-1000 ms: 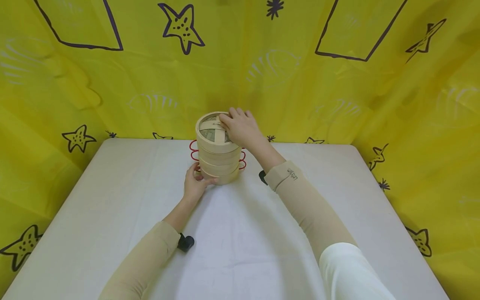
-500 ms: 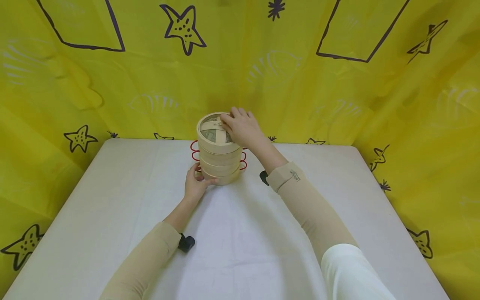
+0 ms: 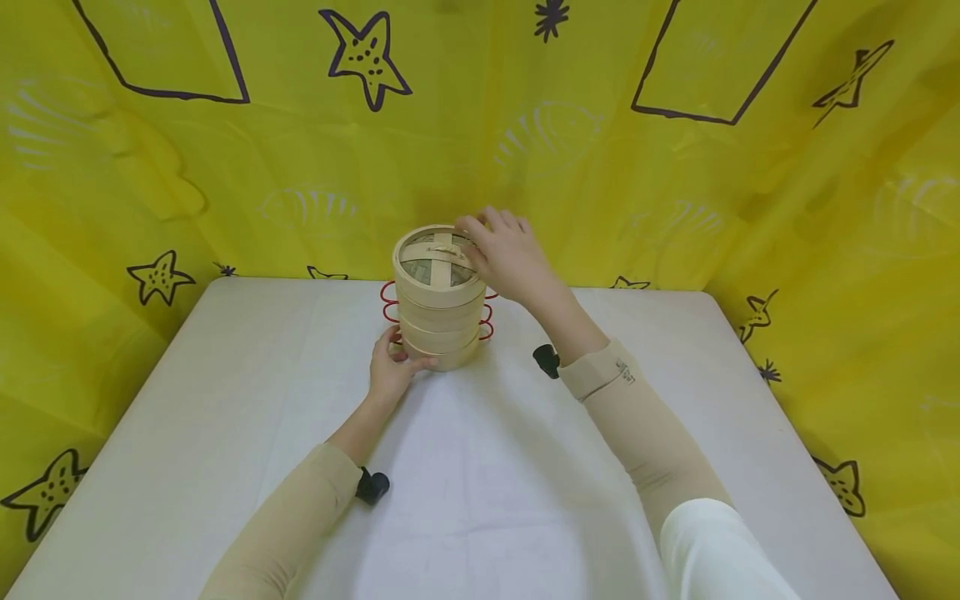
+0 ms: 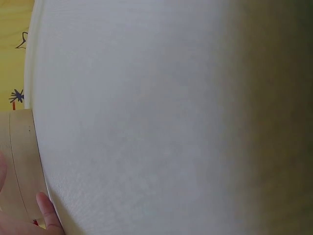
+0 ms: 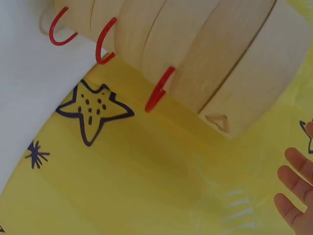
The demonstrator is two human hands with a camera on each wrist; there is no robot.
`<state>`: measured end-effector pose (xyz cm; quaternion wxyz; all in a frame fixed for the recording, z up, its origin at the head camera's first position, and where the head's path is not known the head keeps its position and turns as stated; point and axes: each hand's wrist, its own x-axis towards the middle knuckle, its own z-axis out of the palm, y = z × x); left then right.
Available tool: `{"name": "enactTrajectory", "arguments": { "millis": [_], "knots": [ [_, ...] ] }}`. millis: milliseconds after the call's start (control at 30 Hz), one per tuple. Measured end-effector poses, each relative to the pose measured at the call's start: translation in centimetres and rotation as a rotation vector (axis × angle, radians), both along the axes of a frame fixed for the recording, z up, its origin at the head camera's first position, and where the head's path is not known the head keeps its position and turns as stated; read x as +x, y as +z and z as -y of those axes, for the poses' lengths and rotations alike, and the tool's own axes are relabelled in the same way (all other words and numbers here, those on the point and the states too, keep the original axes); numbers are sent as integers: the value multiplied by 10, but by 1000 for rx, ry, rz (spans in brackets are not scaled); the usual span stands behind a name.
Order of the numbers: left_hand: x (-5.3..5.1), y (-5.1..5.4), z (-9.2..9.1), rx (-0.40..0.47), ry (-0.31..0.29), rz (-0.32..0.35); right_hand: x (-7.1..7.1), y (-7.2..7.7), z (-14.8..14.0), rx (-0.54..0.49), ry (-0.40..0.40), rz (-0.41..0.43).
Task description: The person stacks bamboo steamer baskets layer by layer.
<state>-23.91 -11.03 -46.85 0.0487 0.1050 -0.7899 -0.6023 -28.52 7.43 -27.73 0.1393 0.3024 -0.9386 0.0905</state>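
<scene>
A stacked bamboo steamer (image 3: 438, 318) stands upright near the back of the table, with red loops (image 5: 160, 90) along its sides. Its round lid (image 3: 420, 252) is on top, crossed by pale strips and bearing a small handle (image 3: 447, 250). Low on the left side, my left hand (image 3: 388, 371) holds the bottom tier, thumb across the front and fingers round the side. My right hand (image 3: 513, 258) hovers at the lid's right edge, fingers loosely bent and holding nothing. In the right wrist view its fingers (image 5: 293, 183) are apart from the steamer.
The table (image 3: 465, 517) wears a white cloth. Directly behind the steamer hangs a yellow curtain (image 3: 442, 150) with drawn stars and fish, which also runs along both sides. Small black cameras (image 3: 372, 486) sit at the wrists.
My right hand has let go of the lid's handle and moved right and slightly up, uncovering the handle. The left hand and steamer stay in place.
</scene>
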Motion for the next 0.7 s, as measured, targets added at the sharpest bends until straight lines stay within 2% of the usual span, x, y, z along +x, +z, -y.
{"name": "enactTrajectory", "arguments": {
  "millis": [100,367,567,700],
  "knots": [
    [0,0,0,2,-1,-7,7,3,-9,-13,-5,-8],
    [-2,0,0,12,-38,-75,26,7,-34,-61,-36,3],
    [0,0,3,41,-94,-17,42,8,-53,-83,-48,-10],
    [4,5,6,-3,-123,10,51,5,-67,-74,-69,-53]
  ]
}}
